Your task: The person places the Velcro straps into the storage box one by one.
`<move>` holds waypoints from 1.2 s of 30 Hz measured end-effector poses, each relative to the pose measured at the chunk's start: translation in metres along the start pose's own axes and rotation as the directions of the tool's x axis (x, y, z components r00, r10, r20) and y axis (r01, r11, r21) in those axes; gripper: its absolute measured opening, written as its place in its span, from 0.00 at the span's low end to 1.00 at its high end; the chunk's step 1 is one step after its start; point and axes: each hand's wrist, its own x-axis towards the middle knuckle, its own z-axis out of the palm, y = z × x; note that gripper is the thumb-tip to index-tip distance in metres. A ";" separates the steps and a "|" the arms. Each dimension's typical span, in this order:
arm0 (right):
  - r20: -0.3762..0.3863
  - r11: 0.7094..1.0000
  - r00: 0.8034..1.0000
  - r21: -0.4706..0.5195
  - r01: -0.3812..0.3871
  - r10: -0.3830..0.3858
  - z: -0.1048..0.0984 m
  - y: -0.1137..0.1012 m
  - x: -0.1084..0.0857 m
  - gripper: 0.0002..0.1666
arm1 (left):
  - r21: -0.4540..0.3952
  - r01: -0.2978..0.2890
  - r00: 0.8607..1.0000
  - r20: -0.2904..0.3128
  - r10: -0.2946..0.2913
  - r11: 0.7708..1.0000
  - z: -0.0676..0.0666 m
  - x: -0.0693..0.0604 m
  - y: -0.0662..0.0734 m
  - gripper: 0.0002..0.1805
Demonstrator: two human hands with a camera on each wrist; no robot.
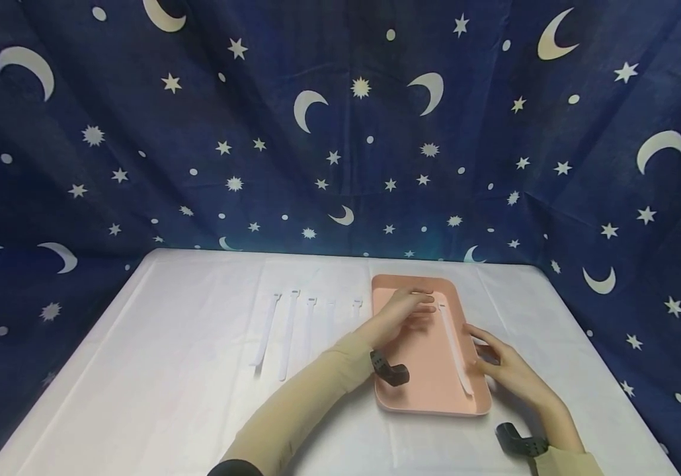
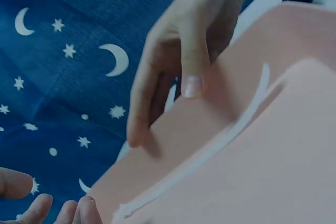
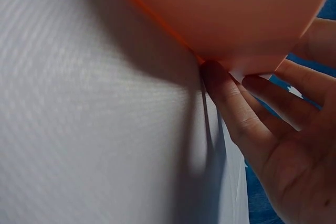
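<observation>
A dark blue cloth [image 1: 269, 66] printed with pale moons, stars and dots fills the background, behind a table [image 1: 138, 370] under a white cover. On the right part of the table sits a pink tray [image 1: 418, 390], its long sides running away from the person. A tan left sleeve [image 1: 299, 396] crosses the table toward the tray's left side. The left hand [image 1: 400, 316] is above the tray, fingers loosely extended, with nothing visible in its grasp. The right hand [image 1: 513, 370] is at the tray's right side, thumb and fingers spread apart, tips touching the tray; how firmly they press I cannot tell. One white strip [image 1: 455, 350] lies in the tray along its right side, its far end just beside the left fingertips. Five more strips [image 1: 289, 337] lie in a row left of the tray, the rightmost partly hidden by the left arm
</observation>
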 end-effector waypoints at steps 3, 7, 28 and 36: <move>-0.006 1.000 1.000 -0.006 -0.003 0.003 0.000 -0.002 0.000 0.39 | -0.008 -0.031 0.999 0.009 0.031 0.999 -0.005 -0.007 0.002 0.19; -0.013 1.000 1.000 -0.010 0.002 -0.002 0.000 -0.004 0.000 0.39 | -0.025 -0.080 0.997 0.016 0.080 0.997 -0.010 -0.016 0.004 0.20; -0.009 1.000 1.000 -0.025 -0.003 0.003 -0.001 -0.001 -0.001 0.40 | 0.027 -0.240 0.970 -0.018 0.240 0.970 -0.049 -0.072 0.008 0.20; -0.009 1.000 1.000 -0.022 0.007 -0.007 -0.001 -0.001 -0.001 0.40 | 0.106 -0.282 0.957 -0.042 0.288 0.954 -0.067 -0.088 0.003 0.20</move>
